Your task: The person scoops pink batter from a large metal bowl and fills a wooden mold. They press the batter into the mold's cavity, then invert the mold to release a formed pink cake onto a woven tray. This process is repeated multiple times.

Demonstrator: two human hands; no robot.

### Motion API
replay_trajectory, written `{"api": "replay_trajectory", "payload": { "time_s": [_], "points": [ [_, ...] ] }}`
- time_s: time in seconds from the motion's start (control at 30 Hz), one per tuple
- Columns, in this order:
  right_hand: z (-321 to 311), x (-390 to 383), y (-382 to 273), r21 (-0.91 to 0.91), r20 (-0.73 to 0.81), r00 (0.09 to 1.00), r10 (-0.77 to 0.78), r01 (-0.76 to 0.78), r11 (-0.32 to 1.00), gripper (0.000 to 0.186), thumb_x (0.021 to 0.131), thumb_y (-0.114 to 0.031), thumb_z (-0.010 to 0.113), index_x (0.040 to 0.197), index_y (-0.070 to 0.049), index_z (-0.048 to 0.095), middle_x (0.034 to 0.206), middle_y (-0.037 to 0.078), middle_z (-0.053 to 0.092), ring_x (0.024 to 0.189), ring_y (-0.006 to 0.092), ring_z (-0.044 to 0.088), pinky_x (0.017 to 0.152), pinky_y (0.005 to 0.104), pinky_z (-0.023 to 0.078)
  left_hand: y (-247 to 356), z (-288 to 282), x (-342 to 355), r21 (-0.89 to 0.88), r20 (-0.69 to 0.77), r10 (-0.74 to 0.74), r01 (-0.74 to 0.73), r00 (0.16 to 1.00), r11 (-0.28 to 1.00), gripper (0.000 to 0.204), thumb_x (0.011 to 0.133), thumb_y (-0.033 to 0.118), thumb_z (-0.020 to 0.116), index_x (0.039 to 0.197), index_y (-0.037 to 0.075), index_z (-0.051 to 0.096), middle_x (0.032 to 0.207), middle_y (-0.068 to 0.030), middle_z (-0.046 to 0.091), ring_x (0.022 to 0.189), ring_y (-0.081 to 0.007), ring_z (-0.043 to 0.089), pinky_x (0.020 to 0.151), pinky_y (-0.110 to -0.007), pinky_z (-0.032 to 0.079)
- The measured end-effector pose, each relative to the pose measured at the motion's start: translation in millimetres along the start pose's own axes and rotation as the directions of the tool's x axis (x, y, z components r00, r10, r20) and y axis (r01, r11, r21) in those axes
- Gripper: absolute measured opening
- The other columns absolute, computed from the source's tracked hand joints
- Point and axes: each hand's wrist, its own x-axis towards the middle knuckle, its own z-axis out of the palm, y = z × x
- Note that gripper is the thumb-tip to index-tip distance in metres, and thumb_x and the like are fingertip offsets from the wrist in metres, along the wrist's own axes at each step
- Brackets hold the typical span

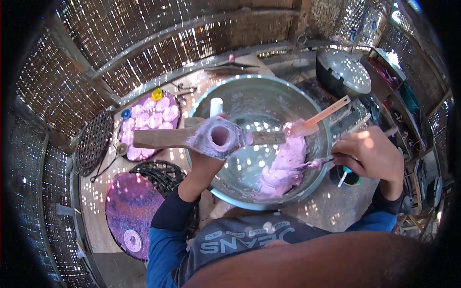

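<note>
So the left hand [206, 167] clasps a wooden tool [163, 138]; the right hand [369, 152], knuckles up, pinches a utensil [327, 160].

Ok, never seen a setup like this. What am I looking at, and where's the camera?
No machine here: a person works bare-handed. There is one picture, from a fisheye camera on the person's head looking down, so edges bend.

The left hand grips a wooden tool with a pink-smeared round opening. The right hand holds a thin utensil, its far end at a mass of pink paste in a big basin. A peach spatula leans over the basin's rim.

On the table, left of the basin, are pink mounds on a round board and a mostly bare purple disc.
</note>
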Motion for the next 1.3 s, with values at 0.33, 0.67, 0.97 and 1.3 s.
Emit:
{"api": "replay_trajectory", "payload": {
  "time_s": [0.33,0.67,0.97,1.3],
  "points": [
    [-1,-9,-22,-0.247,-0.272,0.96,0.064,-0.134,0.96,0.019,0.071,-0.016,0.064,0.089,-0.014,0.066,0.071,0.003,0.061,0.058,0.0233,0.058,0.05,0.0316,0.043,24,10,16,0.435,0.243,0.363,-0.435,0.9,0.788,0.039,0.058,0.033,0.075,0.092,0.018,0.065,0.087,-0.0002,0.061,0.085,-0.0207,0.045,0.075,-0.033,0.039],
    [86,35,-64,-0.373,-0.332,0.943,0.001,-0.133,0.918,0.02,0.077,-0.01,0.051,0.095,-0.005,0.057,0.075,0.007,0.059,0.065,0.0205,0.064,0.048,0.0309,0.048,40,39,17,0.603,0.095,0.362,-0.343,0.928,0.721,0.027,0.066,0.029,0.069,0.089,0.016,0.064,0.088,-0.0134,0.057,0.076,-0.0324,0.057,0.066,-0.044,0.045],
    [91,-13,-70,0.041,-0.464,0.854,0.233,-0.242,0.969,0.027,0.073,-0.008,0.06,0.1,-0.007,0.06,0.071,0.009,0.06,0.056,0.0232,0.059,0.048,0.0369,0.045,19,34,34,0.566,0.037,0.418,-0.363,0.908,0.74,0.019,0.063,0.028,0.07,0.08,0.02,0.064,0.063,-0.0038,0.056,0.06,-0.0237,0.053,0.062,-0.036,0.043],
    [105,0,-71,0.459,-0.66,0.538,0.525,-0.264,0.848,0.016,0.08,-0.01,0.06,0.094,-0.004,0.063,0.084,0.013,0.065,0.07,0.0292,0.064,0.059,0.0352,0.05,63,19,32,0.021,-0.182,0.389,-0.392,0.903,0.92,0.018,0.075,0.002,0.062,0.092,0.004,0.056,0.085,-0.0061,0.056,0.08,-0.0162,0.055,0.071,-0.028,0.045]
  ]
}}
